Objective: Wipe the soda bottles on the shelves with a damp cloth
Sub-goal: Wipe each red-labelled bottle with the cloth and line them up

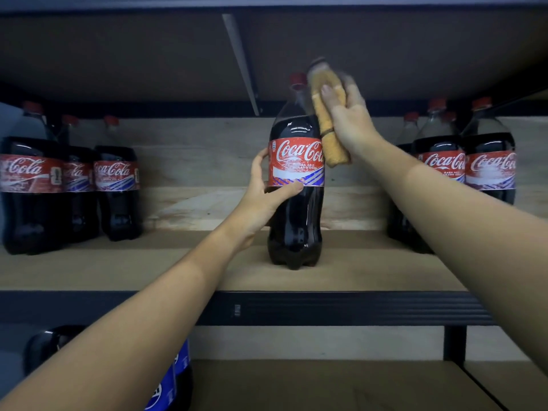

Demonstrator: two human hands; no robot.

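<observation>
Frame centre: your left hand (268,192) grips the cola bottle (296,185); right hand (348,120) clamps the cloth (327,126) on its shoulder. Side bottles' wiping: cannot tell.

Dim, bluish; motion blur top; wide-angle warp.

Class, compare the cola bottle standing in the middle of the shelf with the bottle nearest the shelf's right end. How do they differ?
The middle bottle stands alone near the shelf's front edge; the right-end bottle stands further back among others. The left hand holds the middle bottle while the right hand presses a yellow cloth to its shoulder; nobody touches the right-end one. Both are upright, red-capped, red-labelled and hold dark cola.
</observation>
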